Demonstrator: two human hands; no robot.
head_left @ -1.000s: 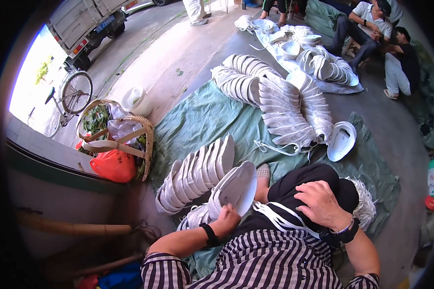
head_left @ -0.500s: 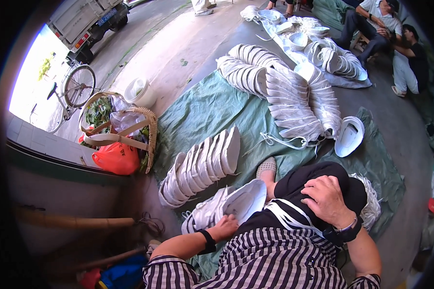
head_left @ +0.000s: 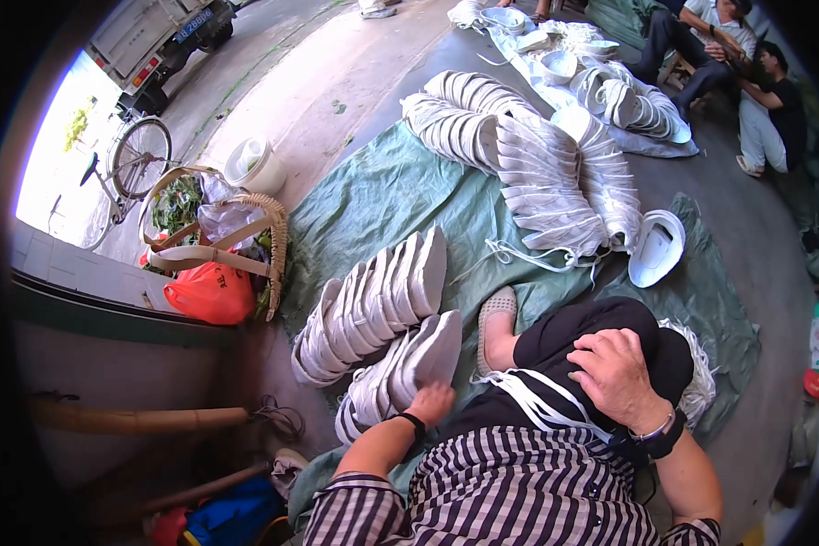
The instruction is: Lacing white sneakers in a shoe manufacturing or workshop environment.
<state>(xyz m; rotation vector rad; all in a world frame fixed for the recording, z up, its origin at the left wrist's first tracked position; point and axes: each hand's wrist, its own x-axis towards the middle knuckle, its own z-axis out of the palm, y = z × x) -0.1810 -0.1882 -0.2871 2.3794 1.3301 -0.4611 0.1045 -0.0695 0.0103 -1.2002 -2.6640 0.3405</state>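
Note:
My left hand (head_left: 434, 403) is closed at the lower edge of the front white shoe upper (head_left: 435, 350); its fingers are slightly blurred. That upper leans upright at the end of a short row of nested uppers (head_left: 373, 396). Just beyond stands a longer nested row of white uppers (head_left: 364, 305). My right hand (head_left: 617, 378) rests on my bent knee, its fingers loosely curved and apart, holding nothing. White laces (head_left: 546, 400) lie across my lap, and a bundle of white laces (head_left: 698, 378) hangs beyond the knee.
Large rows of white uppers (head_left: 555, 187) and a single upper (head_left: 657, 247) lie on a green tarp (head_left: 364, 200). At left are a basket (head_left: 278, 246) with a red bag (head_left: 211, 293), a white bucket (head_left: 262, 173) and a bamboo pole (head_left: 146, 419). Two people (head_left: 764, 109) sit far right.
The front upper has swung from lying tilted open to standing against the short row. My left hand has moved slightly right and up with it. My right hand stays on the knee.

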